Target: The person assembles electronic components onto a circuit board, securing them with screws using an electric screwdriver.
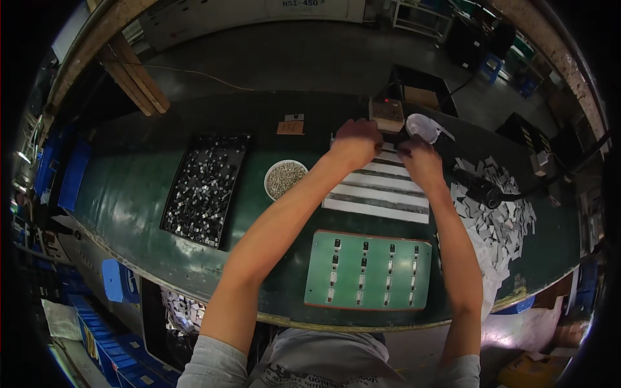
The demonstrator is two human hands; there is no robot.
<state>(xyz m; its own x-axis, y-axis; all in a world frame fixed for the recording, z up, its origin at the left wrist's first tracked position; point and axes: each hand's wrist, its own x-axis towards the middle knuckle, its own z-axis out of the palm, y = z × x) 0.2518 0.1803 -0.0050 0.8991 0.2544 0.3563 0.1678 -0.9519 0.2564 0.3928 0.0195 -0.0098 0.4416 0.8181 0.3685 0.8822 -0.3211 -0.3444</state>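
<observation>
Near the upper centre of the frame, the left hand [359,141] is held at the far edge of a set of parallel white strips [381,186], its fingers curled inward; whether anything is gripped cannot be told. At the same far edge, just to the right, the right hand [420,157] is held with its fingers bent and drawn together, and what may be pinched there is hidden in shadow. The strips are laid on the green table [129,194], between the two forearms. Below them, at lower centre, a green plate [377,262] is set with four columns of small electronic components [363,264]. To the left, a white bowl [266,182] is filled with tiny metallic pieces [285,180], and a black tray [237,169] is scattered with small black parts [200,194]. At right, loose grey flat pieces [501,233] are heaped.
</observation>
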